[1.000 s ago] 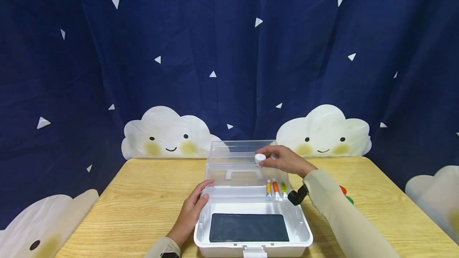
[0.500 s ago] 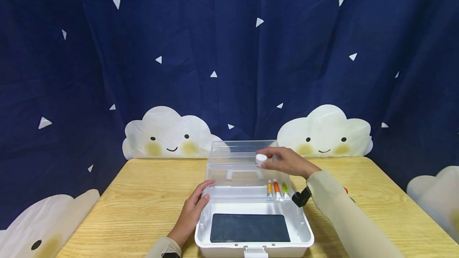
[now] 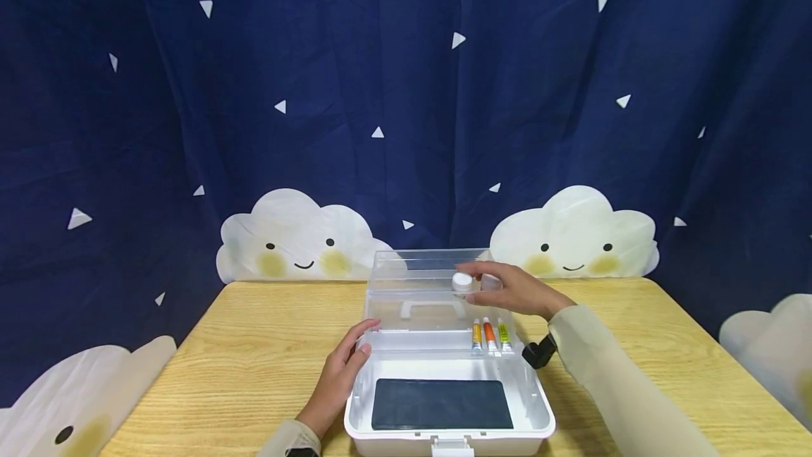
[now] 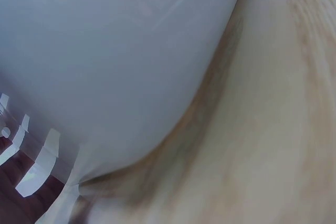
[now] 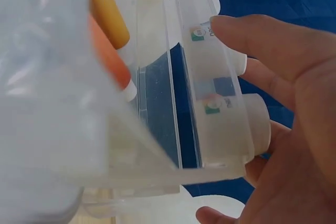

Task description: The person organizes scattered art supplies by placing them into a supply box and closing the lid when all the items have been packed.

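Since a left jar [image 3: 462,283] and a right jar [image 5: 233,132] already stand side by side in the clear upper tray [image 3: 400,282], and a yellow tube [image 3: 476,335], an orange tube [image 3: 489,336] and a yellow-green tube [image 3: 504,333] sit at the right end of the lower tray [image 3: 412,340], the stocking of the white box [image 3: 388,435] looks well under way; what is left at the left jar seems only to be taking the fingers clear, while the box, its trays folded out, is not yet closed up. The right hand [image 3: 521,292] reaches over the trays from the right, thumb on the near side of the left jar and fingers on the far side; its grasp looks released, the digits spread around the jar, though whether a fingertip touches it I cannot tell. The left hand [image 3: 335,378] rests along the box's left side, fingers fairly straight, pointing away from the body, with nothing visibly grasped. A dark slab [image 3: 442,405] lies flat inside the box
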`<state>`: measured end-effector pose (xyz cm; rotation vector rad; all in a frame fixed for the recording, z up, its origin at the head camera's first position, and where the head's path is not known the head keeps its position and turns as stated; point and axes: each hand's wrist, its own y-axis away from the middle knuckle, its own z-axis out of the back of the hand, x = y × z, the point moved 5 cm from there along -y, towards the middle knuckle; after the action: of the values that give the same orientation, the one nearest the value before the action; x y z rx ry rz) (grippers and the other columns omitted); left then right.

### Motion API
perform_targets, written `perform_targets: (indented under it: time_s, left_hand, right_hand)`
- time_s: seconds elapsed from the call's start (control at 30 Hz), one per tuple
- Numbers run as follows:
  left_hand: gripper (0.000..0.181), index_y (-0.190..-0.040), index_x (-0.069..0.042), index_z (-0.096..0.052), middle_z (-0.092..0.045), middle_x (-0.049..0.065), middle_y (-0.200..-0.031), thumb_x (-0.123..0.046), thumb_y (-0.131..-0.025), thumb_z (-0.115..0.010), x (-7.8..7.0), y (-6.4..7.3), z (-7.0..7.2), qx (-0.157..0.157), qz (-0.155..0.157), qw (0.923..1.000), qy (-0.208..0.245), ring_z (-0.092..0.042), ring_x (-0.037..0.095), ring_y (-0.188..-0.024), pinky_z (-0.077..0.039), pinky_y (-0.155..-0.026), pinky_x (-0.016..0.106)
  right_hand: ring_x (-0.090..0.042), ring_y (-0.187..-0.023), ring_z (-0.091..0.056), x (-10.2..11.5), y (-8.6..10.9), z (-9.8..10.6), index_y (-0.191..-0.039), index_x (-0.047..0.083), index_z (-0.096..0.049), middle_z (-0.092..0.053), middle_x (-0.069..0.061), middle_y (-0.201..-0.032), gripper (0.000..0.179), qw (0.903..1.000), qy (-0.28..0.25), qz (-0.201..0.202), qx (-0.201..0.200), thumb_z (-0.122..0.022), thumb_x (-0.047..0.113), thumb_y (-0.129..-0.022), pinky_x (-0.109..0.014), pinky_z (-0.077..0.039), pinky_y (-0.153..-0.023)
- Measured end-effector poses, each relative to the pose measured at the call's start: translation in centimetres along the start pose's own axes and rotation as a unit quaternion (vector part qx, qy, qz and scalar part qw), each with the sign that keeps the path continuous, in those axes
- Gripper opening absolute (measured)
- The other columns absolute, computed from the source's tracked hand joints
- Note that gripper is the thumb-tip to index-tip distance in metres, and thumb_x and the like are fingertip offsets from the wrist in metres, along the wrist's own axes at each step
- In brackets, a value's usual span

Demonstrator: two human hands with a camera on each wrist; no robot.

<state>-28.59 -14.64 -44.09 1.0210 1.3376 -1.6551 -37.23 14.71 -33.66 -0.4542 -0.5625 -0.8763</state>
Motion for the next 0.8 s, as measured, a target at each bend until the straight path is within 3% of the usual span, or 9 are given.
perform_targets:
  time_s: [0.3, 0.6, 0.8]
  left_hand:
    - [0.036, -0.137, -0.02, -0.051, -0.052, 0.012, -0.138, -0.015, -0.103, -0.045, 0.0, 0.0, -0.1, 0.001, 0.008, 1.0, -0.004, -0.05, 0.025, -0.124, -0.042, -0.097, 0.023]
    - [0.035, -0.137, -0.019, -0.052, -0.052, 0.015, -0.137, -0.014, -0.102, -0.046, -0.2, -0.1, -0.2, 0.001, -0.002, 1.0, -0.007, -0.051, 0.026, -0.123, -0.043, -0.096, 0.023]
    - [0.035, -0.137, -0.018, -0.052, -0.053, 0.014, -0.137, -0.015, -0.102, -0.046, -0.2, 0.0, -0.1, -0.002, 0.004, 1.0, -0.008, -0.052, 0.025, -0.122, -0.044, -0.096, 0.024]
  right_hand:
    - [-0.032, -0.132, -0.042, -0.4, 1.5, 1.1, -0.14, 0.022, -0.051, -0.049, -0.005, -0.142, 0.062, 0.9986, -0.01, 0.006, -0.051, -0.071, 0.042, -0.085, -0.063, -0.033, -0.102]
    - [-0.03, -0.125, -0.049, -1.4, 3.5, 2.5, -0.14, 0.027, -0.049, -0.044, -0.001, -0.147, 0.06, 0.9956, -0.023, -0.002, -0.091, -0.069, 0.042, -0.087, -0.068, -0.031, -0.099]
    - [-0.031, -0.12, -0.054, -2.0, 4.8, 2.7, -0.141, 0.02, -0.049, -0.048, -0.001, -0.144, 0.058, 0.9937, -0.028, 0.007, -0.108, -0.069, 0.037, -0.088, -0.07, -0.028, -0.097]
